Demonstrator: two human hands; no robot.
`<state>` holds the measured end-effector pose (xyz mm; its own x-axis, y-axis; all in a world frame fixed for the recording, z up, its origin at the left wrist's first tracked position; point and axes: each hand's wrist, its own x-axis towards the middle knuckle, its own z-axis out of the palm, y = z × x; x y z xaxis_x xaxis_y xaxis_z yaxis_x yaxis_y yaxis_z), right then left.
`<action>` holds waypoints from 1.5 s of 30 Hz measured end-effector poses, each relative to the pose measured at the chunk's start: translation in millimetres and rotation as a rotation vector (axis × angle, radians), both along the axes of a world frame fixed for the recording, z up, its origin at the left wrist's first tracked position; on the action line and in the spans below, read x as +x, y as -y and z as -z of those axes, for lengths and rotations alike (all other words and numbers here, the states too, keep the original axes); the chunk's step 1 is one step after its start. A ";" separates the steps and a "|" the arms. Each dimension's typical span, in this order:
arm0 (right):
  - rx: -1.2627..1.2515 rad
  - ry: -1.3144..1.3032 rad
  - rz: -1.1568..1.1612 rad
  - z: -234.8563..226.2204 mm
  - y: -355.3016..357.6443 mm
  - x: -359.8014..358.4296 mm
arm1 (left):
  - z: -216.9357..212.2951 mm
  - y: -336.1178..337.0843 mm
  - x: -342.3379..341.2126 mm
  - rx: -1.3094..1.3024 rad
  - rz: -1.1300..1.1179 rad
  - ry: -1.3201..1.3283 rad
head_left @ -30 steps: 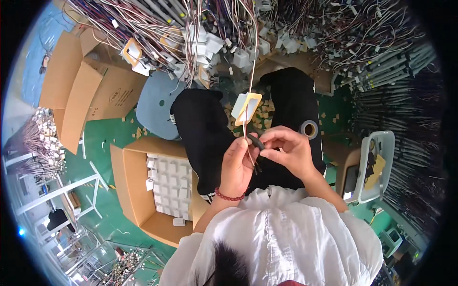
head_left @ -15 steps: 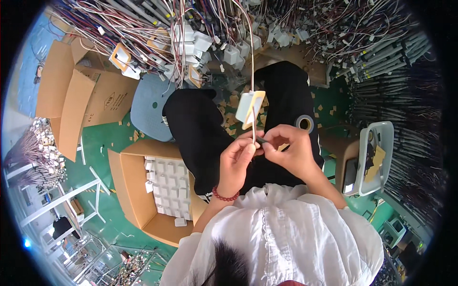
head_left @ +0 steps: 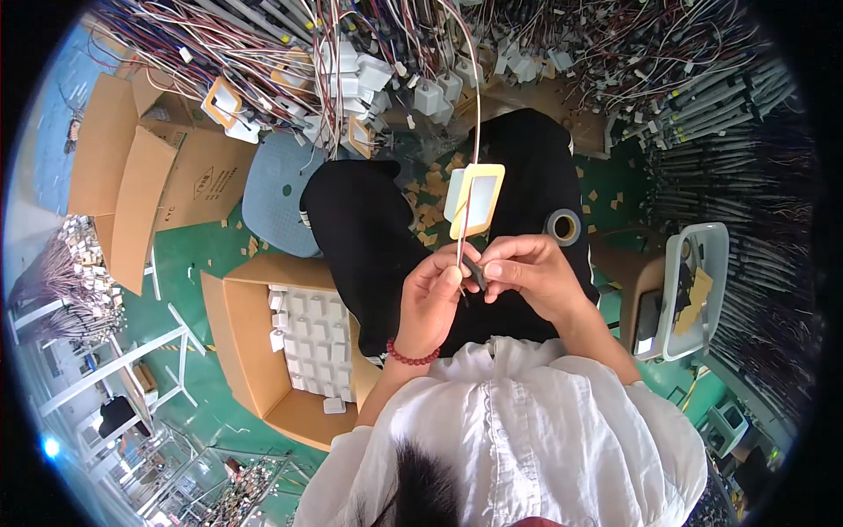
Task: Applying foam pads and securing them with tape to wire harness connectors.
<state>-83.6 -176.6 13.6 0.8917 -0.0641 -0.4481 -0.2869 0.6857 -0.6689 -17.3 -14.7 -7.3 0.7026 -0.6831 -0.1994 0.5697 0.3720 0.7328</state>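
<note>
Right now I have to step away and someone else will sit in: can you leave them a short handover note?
Left hand: pinches a thin wire that hangs from the wire bundles above.
Right hand: shut on a small dark piece at the wire's lower end.
Yellow-framed white tag hangs on the wire above the hands.
Tape roll on the right knee; open box of white parts at left.
Done or left: cannot tell.

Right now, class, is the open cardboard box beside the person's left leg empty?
No: the cardboard box holds rows of small white parts packed side by side.
</note>
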 end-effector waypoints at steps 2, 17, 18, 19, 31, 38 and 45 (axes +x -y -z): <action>-0.066 0.012 0.003 -1.3 -1.5 -0.1 | 0.7 -0.9 0.4 -0.002 0.003 -0.008; -0.613 0.034 0.248 0.9 -31.1 11.3 | -1.3 6.0 -5.5 0.066 -0.063 -0.089; -0.431 -0.007 0.259 1.0 -30.3 11.8 | -1.7 6.6 -4.7 0.073 -0.106 -0.128; -0.352 -0.022 0.254 5.3 -28.4 10.6 | -1.8 6.7 -3.8 0.079 -0.149 -0.167; -0.561 -0.018 -0.029 2.9 7.0 23.9 | 3.2 -11.1 19.1 0.230 -0.196 -0.027; -0.472 -0.036 -0.038 23.6 -0.5 38.4 | -0.1 -6.1 20.2 0.252 -0.136 0.021; -0.144 -0.248 0.286 37.5 -24.0 44.0 | 12.2 0.6 18.2 0.240 -0.169 0.026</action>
